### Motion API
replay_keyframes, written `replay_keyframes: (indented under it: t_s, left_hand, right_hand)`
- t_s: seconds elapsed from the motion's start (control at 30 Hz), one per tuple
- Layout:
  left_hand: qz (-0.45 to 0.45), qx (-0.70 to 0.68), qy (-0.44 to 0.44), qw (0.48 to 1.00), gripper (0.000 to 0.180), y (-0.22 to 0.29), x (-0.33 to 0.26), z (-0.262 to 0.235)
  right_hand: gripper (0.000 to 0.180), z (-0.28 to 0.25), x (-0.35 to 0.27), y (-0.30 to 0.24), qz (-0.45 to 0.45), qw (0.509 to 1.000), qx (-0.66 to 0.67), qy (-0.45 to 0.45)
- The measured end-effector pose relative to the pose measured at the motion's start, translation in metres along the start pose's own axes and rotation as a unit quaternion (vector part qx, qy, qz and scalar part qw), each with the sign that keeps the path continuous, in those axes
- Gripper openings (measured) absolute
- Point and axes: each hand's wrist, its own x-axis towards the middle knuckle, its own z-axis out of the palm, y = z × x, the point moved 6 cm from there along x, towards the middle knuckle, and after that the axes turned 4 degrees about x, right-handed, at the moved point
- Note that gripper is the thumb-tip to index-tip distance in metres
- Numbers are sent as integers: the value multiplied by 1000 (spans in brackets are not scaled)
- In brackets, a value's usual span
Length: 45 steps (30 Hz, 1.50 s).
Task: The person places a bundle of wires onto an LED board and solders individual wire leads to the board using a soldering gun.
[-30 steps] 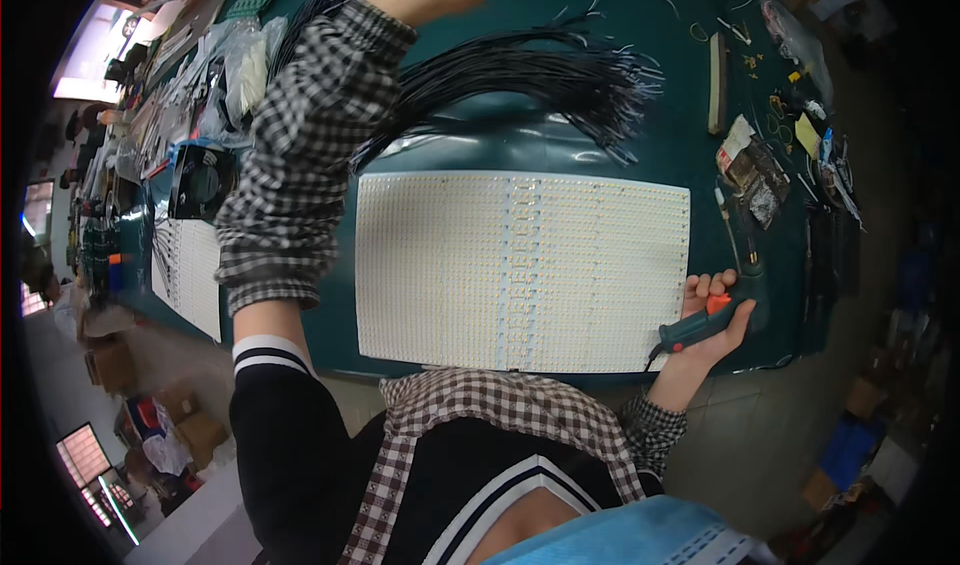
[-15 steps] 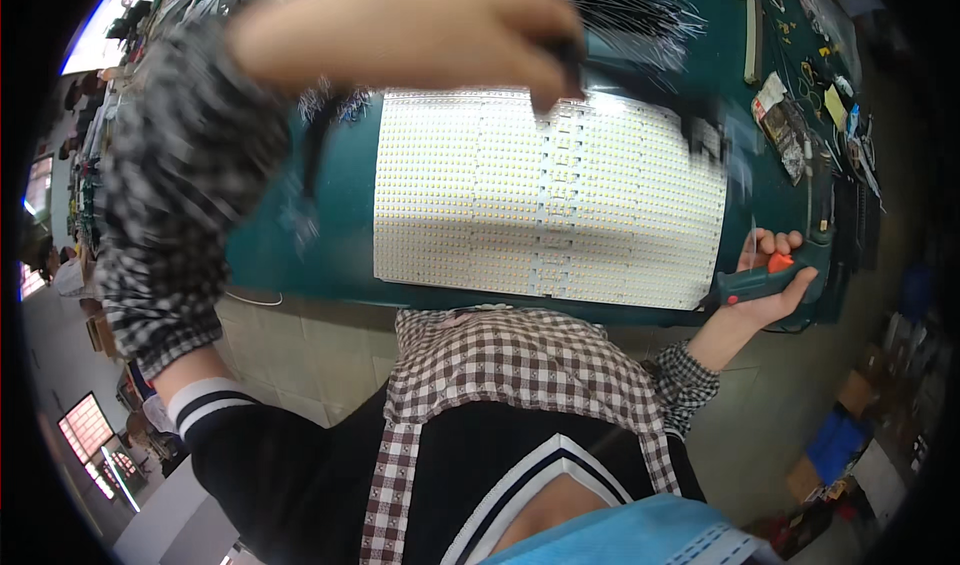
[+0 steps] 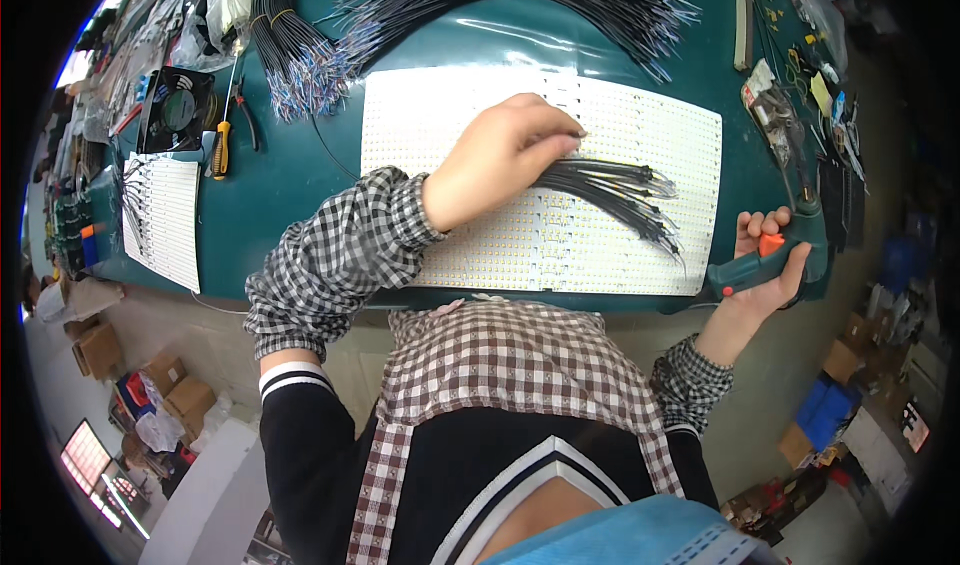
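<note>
Several black wires [image 3: 588, 181] fan rightward from beneath the left hand [image 3: 508, 148].

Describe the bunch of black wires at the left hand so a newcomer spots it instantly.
On the green table, find the large white panel along the near edge. Over its middle, a bunch of black wires fans rightward from the left hand. It is thinner than the wire bundles beyond the panel, and the only one across the panel's middle.

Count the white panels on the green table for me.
2: one large panel under the left hand and some black wires, and another panel at the far left, below the black fan. Others may be hidden.
</note>
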Motion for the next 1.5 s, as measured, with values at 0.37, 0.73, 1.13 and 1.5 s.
replay_keyframes:
  t_s: [0.37, 0.73, 1.13, 1.5]
  left_hand:
    - [-104, -139, 64, 983, 17, 4, -6, -39]
    - [-220, -309, 53, 924, 15, -5, -16, -34]
    - [-132, 138, 95, 977, 8, -43, -9, -51]
    - [-222, -202, -13, 954, 14, -22, -7, -60]
  right_hand:
    - [48, 78, 29, -33, 12, 993, -103, -57]
    - [45, 95, 24, 40, 118, 989, -58, -71]
    - [41, 19, -2, 59, 60, 998, -13, -12]
    - [45, 30, -7, 52, 82, 993, -80, -18]
